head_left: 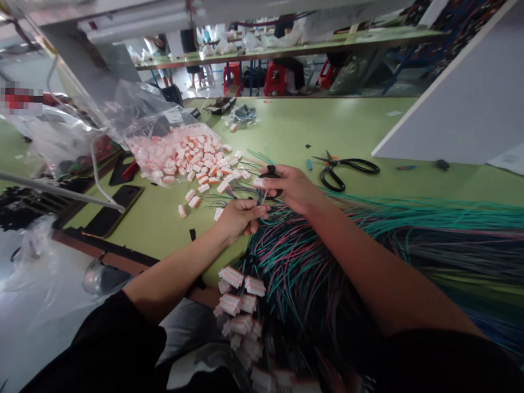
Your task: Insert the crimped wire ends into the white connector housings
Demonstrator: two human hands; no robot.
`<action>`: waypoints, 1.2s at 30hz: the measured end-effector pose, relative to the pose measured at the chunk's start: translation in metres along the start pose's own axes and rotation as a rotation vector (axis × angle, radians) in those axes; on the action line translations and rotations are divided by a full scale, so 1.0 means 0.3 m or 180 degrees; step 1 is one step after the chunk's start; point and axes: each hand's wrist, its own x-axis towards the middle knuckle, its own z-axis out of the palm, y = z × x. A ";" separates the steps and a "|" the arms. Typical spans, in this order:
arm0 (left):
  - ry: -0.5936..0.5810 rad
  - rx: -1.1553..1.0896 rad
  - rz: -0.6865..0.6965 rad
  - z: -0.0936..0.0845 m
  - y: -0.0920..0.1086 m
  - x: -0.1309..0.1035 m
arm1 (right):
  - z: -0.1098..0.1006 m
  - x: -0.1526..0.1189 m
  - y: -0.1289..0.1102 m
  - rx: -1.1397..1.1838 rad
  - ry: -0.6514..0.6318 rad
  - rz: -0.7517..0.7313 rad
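Observation:
My right hand [294, 189] is closed, with a small white and orange connector [259, 183] between thumb and fingers; a round black item [272, 177] lies against the same fingers. Just below and left of it, my left hand [240, 220] pinches thin wires that run up to the connector. Teal, pink and dark wires [295, 238] spread from the hands to the right across the green table. Loose connectors [209, 166] spill from a clear plastic bag [145, 152] at the left. Several connectors with wires attached [241, 304] hang at the near table edge.
Black-handled scissors [342, 168] lie beyond my right forearm. A dark phone [115, 211] rests at the left edge of the green table [328, 124]. A thin pale rod [56, 188] crosses the left side. Behind are a white panel [458, 94], red stools [275, 78] and people at another table.

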 end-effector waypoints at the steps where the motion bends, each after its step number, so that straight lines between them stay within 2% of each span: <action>1: -0.0018 -0.0054 0.0007 0.001 0.001 0.000 | -0.003 0.001 0.000 -0.0011 -0.0009 -0.0010; 8: -0.0153 -0.0358 0.0144 0.009 0.001 -0.001 | -0.021 0.011 -0.003 -0.0048 0.0068 -0.0059; 14: -0.0079 -0.0562 0.0319 0.017 -0.010 -0.007 | -0.021 0.012 0.000 -0.0128 0.0187 -0.0089; 19: -0.0010 -0.0428 0.0588 0.019 -0.027 -0.002 | -0.017 0.011 0.002 -0.0255 0.0272 -0.0113; 25: 0.0126 -0.0461 0.0551 0.019 -0.025 -0.001 | -0.017 0.016 0.004 -0.0310 0.0206 -0.0154; 29: 0.0264 -0.0718 0.0437 0.014 -0.023 0.010 | -0.050 0.018 -0.016 -0.0679 0.0278 -0.0283; 32: 0.0385 -0.0858 0.0307 0.015 -0.022 0.017 | -0.080 0.004 -0.046 -0.1080 -0.0101 -0.0187; 36: 0.0477 -0.0895 0.0333 0.020 -0.022 0.018 | -0.079 -0.023 -0.071 -0.1572 -0.1189 0.0334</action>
